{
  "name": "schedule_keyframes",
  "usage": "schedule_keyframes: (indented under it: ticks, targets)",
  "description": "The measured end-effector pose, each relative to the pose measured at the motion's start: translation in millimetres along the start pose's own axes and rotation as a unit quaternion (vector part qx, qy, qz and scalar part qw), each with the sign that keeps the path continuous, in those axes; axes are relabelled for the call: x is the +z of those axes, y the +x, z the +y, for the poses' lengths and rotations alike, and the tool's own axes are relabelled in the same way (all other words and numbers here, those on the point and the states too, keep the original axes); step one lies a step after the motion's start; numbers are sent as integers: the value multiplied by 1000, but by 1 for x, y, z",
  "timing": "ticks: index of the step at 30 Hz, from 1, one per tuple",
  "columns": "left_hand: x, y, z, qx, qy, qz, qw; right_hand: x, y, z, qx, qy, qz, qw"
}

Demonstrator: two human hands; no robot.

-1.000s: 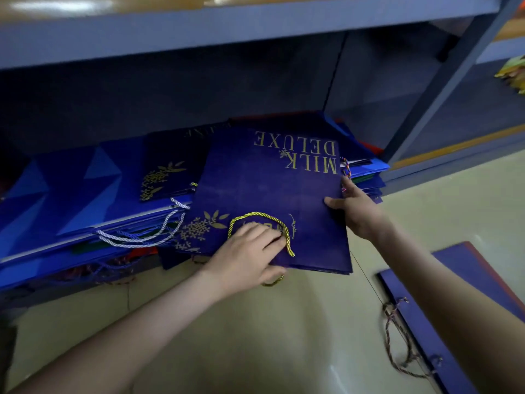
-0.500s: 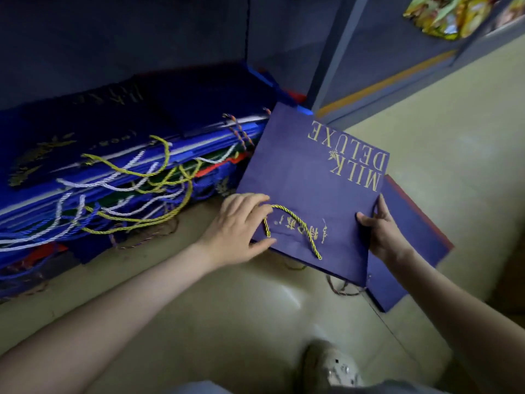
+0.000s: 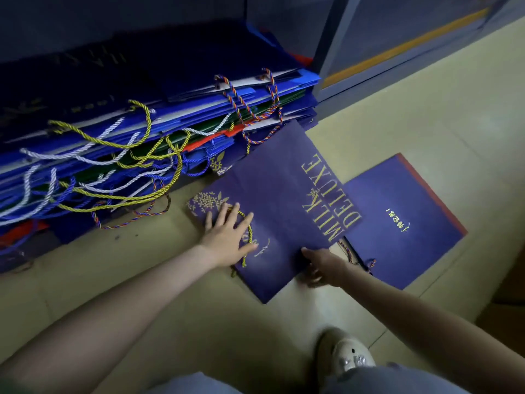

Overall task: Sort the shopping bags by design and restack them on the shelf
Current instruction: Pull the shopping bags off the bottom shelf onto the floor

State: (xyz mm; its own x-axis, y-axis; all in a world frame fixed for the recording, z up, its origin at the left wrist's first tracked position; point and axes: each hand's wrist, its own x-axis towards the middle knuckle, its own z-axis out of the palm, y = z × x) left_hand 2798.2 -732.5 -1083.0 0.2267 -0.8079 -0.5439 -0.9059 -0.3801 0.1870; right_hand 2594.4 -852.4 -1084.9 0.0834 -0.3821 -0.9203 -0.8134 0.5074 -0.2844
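Observation:
A flat purple bag (image 3: 281, 194) with gold "MILK DELUXE" lettering lies on the floor in front of the shelf. My left hand (image 3: 227, 240) presses flat on its near end, fingers spread over its yellow cord handle. My right hand (image 3: 321, 265) grips the bag's near right edge, thumb on top and fingers under it. A second purple bag (image 3: 403, 223) with a red edge lies on the floor to the right, partly under the first. The low shelf holds a mixed stack of blue bags (image 3: 142, 115) with cord handles hanging over the front.
A grey shelf upright (image 3: 332, 38) stands right of the stack, with a yellow-edged lower board behind it. My shoe (image 3: 346, 354) and knee are at the bottom. Beige floor stretches to the right and in front.
The MILK DELUXE bag came off the shelf stack and down onto the floor, over the other purple bag. My left hand went from gripping its edge to lying flat on it.

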Motion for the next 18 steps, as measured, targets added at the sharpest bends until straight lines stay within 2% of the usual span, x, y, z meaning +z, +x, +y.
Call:
schedule_keyframes:
  ticks: [1,2,4,6,7,8,10,11,15,18]
  targets:
    - [6,0,-2,-13,2,-4,1000,1,-1,-3,4,-141,-10,990]
    - [12,0,-3,-24,1,-12,1000,2,-7,-8,-20,-286,6,958]
    - [26,2,-6,-51,-10,-43,998,2,-3,-16,-165,-486,125,849]
    - [38,1,-10,-79,-5,-82,993,1,9,-22,-342,-554,260,713]
    - [43,0,-12,-89,9,-97,991,-1,15,-25,-374,-582,268,670]
    - [46,-3,-15,-96,20,-107,989,-4,22,-26,-365,-608,230,667]
    - [49,-10,-23,-112,27,-125,985,-7,37,-21,-315,-616,125,711]
    - [48,-14,-29,-123,28,-136,983,-6,45,-16,-301,-622,86,717]
    - [47,-35,-57,-168,41,-174,970,24,51,-4,-367,-630,41,683]
    - [47,-50,-70,-176,39,-183,966,43,49,-6,-371,-647,46,665]
